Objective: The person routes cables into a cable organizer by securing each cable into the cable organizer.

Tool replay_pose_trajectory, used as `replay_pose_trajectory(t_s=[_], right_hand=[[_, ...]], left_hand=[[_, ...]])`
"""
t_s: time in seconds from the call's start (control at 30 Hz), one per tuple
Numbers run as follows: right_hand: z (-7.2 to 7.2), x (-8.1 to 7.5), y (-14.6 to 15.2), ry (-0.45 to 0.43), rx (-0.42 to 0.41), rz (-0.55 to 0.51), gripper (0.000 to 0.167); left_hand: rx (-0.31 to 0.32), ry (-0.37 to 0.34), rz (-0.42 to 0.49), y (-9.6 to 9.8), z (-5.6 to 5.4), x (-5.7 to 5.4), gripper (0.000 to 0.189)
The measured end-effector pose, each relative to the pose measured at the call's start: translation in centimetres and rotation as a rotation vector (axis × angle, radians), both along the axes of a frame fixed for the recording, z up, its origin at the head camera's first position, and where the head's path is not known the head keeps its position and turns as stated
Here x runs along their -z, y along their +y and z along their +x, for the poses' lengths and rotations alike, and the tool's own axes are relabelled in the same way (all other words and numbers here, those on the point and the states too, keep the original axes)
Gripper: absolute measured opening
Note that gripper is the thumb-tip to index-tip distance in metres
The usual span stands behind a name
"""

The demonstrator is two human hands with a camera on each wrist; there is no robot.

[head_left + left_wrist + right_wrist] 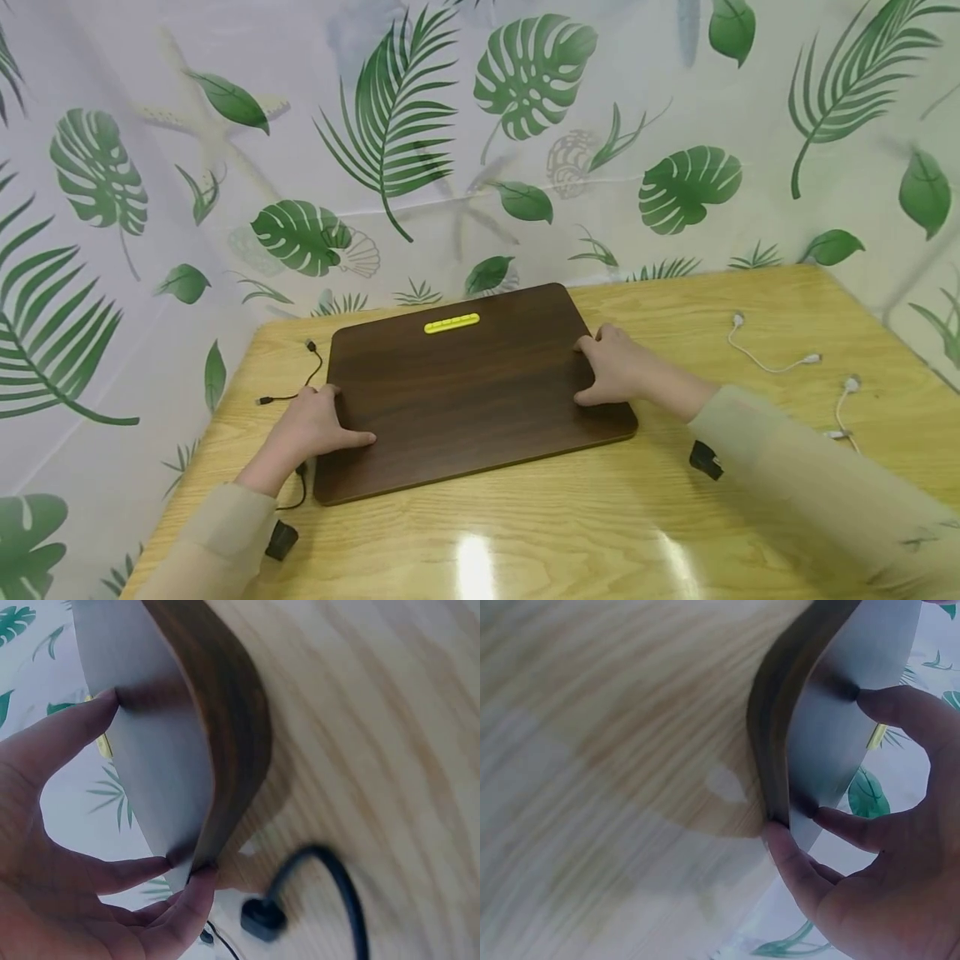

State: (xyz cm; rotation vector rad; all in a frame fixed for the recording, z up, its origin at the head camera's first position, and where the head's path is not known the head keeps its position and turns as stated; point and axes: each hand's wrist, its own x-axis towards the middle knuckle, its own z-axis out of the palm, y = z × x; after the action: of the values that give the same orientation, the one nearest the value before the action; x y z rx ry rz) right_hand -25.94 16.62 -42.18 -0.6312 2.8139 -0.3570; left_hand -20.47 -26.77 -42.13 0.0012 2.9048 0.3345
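Note:
A dark brown wood-grain board (457, 392) with rounded corners lies flat over the wooden table, a yellow slotted strip (452, 323) set near its far edge. At the board's left edge is my left hand (309, 425), thumb and a fingertip on the top face, other fingers at the side. In the left wrist view those fingers (191, 900) reach the edge of the board (161, 750). My right hand (615, 367) grips the right edge likewise, with thumb and one finger on top. The right wrist view shows another fingertip (780, 836) against the rim. The board's underside is hidden.
Short black cables (309, 379) lie left of the board, one partly under my left wrist. Two white cables (765, 362) lie on the right of the table (570, 533). A leaf-patterned cloth (465, 150) covers the wall behind. Small black pieces (282, 540) show by both sleeves.

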Motion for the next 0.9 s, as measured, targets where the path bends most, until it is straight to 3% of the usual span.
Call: replay_pose_trajectory(t_s=[0.9], right_hand=[[2.0, -0.7, 4.4, -0.002, 0.033, 0.004, 0.082]], left_hand=[[0.045, -0.042, 0.019, 3.9, -1.4, -0.6, 0.107]])
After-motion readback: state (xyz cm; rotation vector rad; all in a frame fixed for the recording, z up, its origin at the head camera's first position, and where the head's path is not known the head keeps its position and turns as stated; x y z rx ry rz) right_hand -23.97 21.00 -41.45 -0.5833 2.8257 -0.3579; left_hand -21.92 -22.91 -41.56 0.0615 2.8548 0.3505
